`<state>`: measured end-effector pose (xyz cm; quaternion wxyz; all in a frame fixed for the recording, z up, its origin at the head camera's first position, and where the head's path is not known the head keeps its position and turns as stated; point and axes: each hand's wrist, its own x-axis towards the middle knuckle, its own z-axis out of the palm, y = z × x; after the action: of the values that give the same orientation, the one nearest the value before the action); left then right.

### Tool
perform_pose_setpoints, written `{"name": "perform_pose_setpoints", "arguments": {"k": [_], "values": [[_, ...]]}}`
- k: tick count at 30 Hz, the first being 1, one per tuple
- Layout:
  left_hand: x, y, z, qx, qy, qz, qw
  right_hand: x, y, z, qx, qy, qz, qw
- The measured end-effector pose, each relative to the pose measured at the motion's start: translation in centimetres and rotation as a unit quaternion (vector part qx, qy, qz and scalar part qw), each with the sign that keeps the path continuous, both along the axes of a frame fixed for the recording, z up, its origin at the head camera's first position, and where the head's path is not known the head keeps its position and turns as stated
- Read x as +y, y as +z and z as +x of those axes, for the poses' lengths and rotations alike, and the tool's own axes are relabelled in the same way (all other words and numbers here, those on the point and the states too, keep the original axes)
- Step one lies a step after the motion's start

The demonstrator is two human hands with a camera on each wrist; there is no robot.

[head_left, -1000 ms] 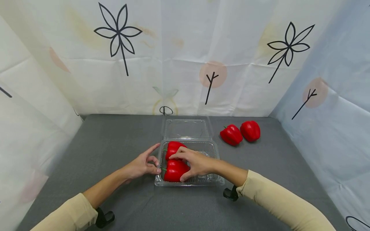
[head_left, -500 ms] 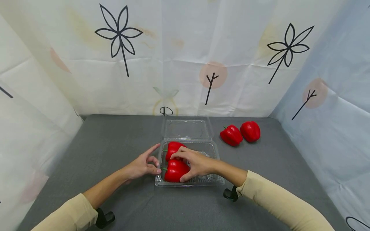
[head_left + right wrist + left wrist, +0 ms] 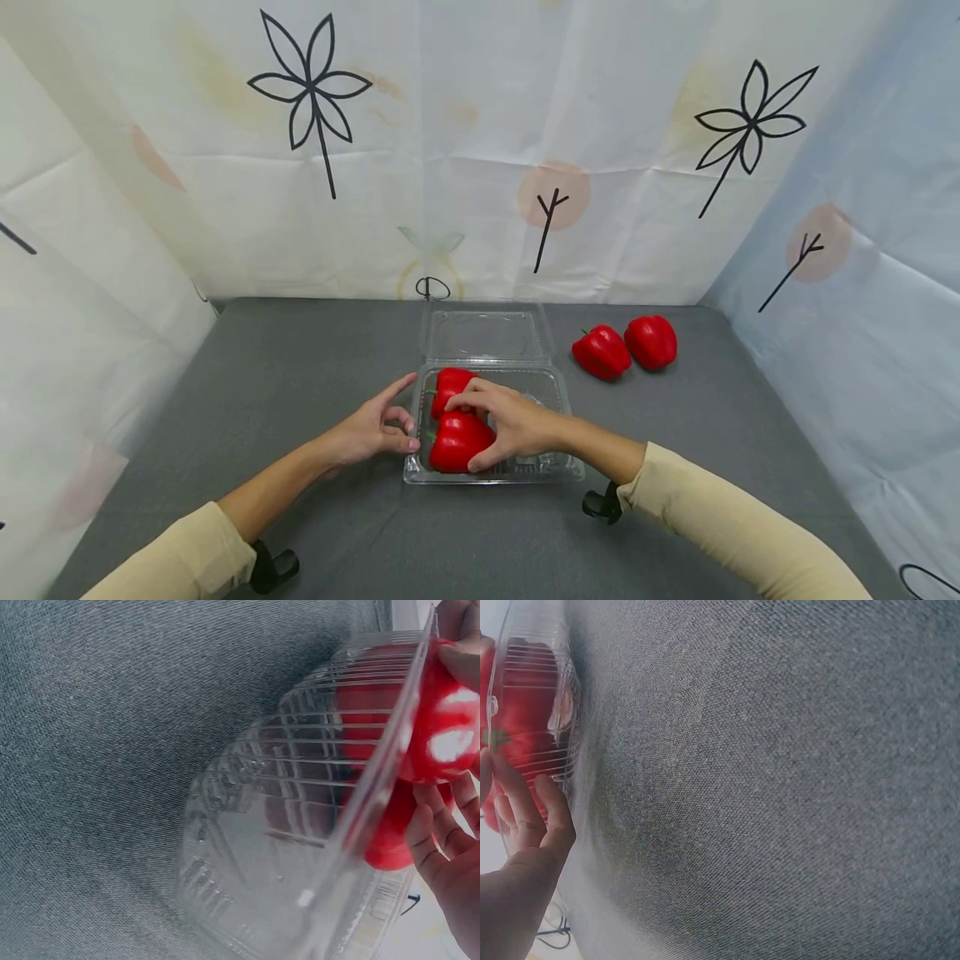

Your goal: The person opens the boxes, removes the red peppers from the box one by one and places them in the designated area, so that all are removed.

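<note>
A clear plastic clamshell container [image 3: 566, 433] lies on the grey cloth with its lid [image 3: 487, 333] folded back, away from me. Two red bell peppers sit in its left half, one behind the other. My right hand [image 3: 517, 421] grips the front bell pepper [image 3: 457, 443], thumb on the near side and fingers between it and the rear bell pepper [image 3: 450, 385]. At the container's left rim, my left hand [image 3: 372, 427] pinches the edge, its index finger stretched along the side. Ribbed walls blur the peppers' lower parts in both wrist views.
Two more red bell peppers, one on the left [image 3: 602, 352] and one on the right [image 3: 651, 342], lie side by side at the back right of the grey table [image 3: 315, 333]. A printed fabric wall [image 3: 637, 233] closes off the back.
The front bell pepper has shifted slightly right and tilted a little in my right hand. My left hand has stayed at the container's rim.
</note>
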<state>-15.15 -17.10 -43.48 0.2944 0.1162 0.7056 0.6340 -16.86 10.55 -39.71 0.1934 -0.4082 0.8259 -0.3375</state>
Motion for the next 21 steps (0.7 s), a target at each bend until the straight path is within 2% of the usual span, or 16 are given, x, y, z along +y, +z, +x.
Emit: {"name": "perform_pose_setpoints", "arguments": {"k": [8, 21], "values": [[0.0, 0.1, -0.1, -0.002, 0.004, -0.005, 1.0, 0.2, 0.8, 0.2, 0.01, -0.003, -0.006, 1.0], [0.0, -0.1, -0.1, 0.014, -0.004, 0.01, 0.9998, 1.9, 1.8, 0.7, 0.033, -0.017, -0.014, 0.999]]}}
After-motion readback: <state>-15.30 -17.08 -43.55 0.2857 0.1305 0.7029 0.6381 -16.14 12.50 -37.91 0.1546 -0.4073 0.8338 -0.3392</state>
